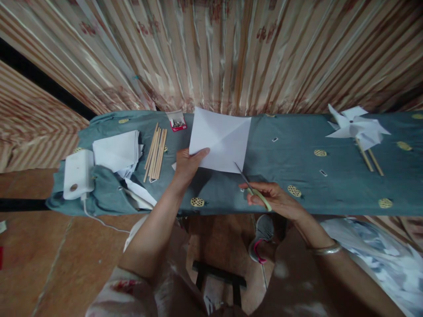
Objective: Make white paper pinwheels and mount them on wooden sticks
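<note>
A white square of paper (220, 138) with diagonal creases is raised over the middle of the cloth-covered table. My left hand (190, 166) pinches its lower left corner, thumb on top. In my right hand (271, 198) are scissors (246, 179) with green handles, and their blades meet the paper at its lower right corner. How far the blades are apart is too small to tell. To the left of the paper lie several wooden sticks (155, 154) and a small red box (178, 124) of metal pins.
A stack of white paper (116, 150) and a white device (78, 174) with a cable are at the table's left end. White paper pinwheels (358, 125) on sticks lie at the right. A striped curtain (211, 53) hangs behind the table (346, 189).
</note>
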`<state>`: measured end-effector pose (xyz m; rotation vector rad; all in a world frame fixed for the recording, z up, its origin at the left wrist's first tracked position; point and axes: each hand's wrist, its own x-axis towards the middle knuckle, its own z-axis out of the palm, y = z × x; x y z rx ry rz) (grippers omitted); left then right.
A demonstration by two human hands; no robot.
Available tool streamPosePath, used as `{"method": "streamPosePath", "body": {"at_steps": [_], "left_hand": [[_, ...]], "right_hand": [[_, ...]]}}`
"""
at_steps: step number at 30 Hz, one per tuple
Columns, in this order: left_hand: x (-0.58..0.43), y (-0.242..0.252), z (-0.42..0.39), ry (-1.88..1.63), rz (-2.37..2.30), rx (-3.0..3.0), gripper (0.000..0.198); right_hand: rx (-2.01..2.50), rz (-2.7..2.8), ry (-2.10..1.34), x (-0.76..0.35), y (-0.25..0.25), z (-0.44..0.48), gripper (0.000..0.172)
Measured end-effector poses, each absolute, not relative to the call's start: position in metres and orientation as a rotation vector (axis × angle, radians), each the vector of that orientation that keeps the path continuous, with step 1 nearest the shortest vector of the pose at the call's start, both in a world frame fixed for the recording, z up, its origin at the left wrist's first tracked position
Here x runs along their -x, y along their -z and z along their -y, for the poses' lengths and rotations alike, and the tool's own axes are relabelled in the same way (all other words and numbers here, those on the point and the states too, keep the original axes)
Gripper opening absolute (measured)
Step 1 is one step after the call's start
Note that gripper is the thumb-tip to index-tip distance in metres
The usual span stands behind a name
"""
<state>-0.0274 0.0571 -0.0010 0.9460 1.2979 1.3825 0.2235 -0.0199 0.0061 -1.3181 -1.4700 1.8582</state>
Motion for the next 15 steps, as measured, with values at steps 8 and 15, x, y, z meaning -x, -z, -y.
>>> {"method": "streamPosePath", "body": {"at_steps": [8, 15], "left_hand": [[0.0294, -0.0031, -0.0565, -1.388, -1.299, -0.925, 0.026], [0.0307, -0.0023, -0.0564, -1.395, -1.296, -0.935, 0.026]], "right_hand": [[1.341, 1.383, -1.883, -0.2231, -0.0053, 0.0199, 0.056], [1.34, 1.361, -1.881, -0.2227, -0.0036, 0.0195, 0.051]]}}
